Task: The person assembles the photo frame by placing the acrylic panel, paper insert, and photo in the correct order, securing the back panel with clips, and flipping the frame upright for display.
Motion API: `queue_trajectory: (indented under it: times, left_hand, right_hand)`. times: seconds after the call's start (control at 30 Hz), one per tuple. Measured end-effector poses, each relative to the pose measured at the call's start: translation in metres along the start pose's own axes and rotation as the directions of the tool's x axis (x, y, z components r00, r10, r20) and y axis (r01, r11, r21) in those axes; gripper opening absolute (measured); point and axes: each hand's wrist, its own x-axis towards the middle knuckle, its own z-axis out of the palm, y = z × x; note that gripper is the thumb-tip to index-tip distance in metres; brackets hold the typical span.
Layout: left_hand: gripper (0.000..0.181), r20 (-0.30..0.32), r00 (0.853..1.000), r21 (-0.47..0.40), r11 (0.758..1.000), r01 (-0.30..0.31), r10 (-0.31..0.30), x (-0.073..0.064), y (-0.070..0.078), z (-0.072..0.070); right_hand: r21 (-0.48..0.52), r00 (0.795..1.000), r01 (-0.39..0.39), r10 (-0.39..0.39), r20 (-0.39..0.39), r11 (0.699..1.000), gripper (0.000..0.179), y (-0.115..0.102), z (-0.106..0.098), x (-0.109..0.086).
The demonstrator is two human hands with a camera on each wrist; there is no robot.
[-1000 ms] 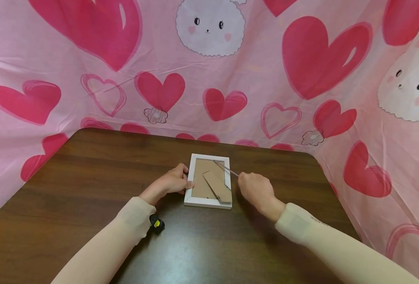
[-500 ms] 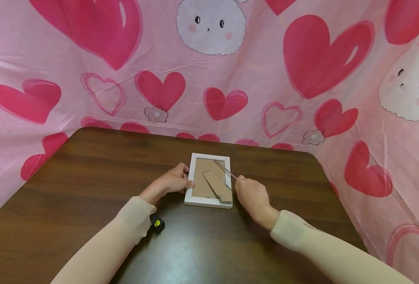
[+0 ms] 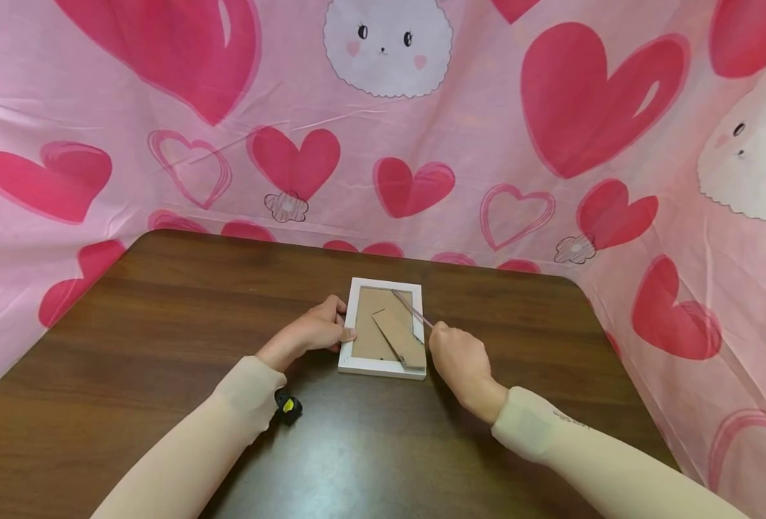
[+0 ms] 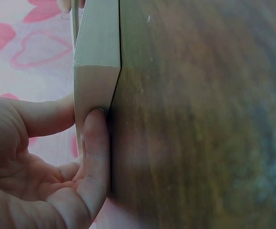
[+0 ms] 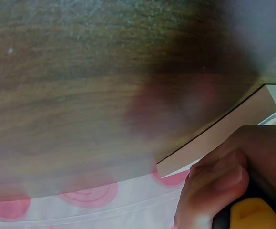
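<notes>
A white picture frame [image 3: 384, 370] lies face down on the table. Its brown backing board [image 3: 366, 342] shows, with a slanted easel flap [image 3: 401, 337] on it. At the frame's left edge, my left hand [image 3: 321, 328] pinches it, thumb on top and fingers along the side [image 4: 95, 143]. My right hand [image 3: 462, 364] grips a screwdriver just right of the frame. The screwdriver's thin shaft [image 3: 416, 313] slants over the right border, its tip at the upper inside edge of the backing. Its black and yellow handle [image 5: 254, 217] shows below the curled fingers in the right wrist view.
The dark brown wooden table [image 3: 162, 346] reaches back to a pink cloth [image 3: 357, 130] with hearts that hangs behind and at both sides. By the left cuff sits a small black piece [image 3: 288, 406] with a yellow mark.
My right hand has shifted slightly left and towards me, closer to the frame's edge, the screwdriver tip staying at the same upper edge. The left hand keeps its hold.
</notes>
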Motion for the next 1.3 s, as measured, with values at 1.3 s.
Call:
queue_trajectory:
  times: [1.3]
  left_hand:
    - [0.045, 0.0, 1.0, 0.003, 1.0, -0.009, 0.009, -0.0011, 0.0041, -0.0005]
  right_hand:
    - [-0.07, 0.999, -0.029, 0.027, -0.033, 0.997, 0.027, -0.01, 0.0029, -0.004]
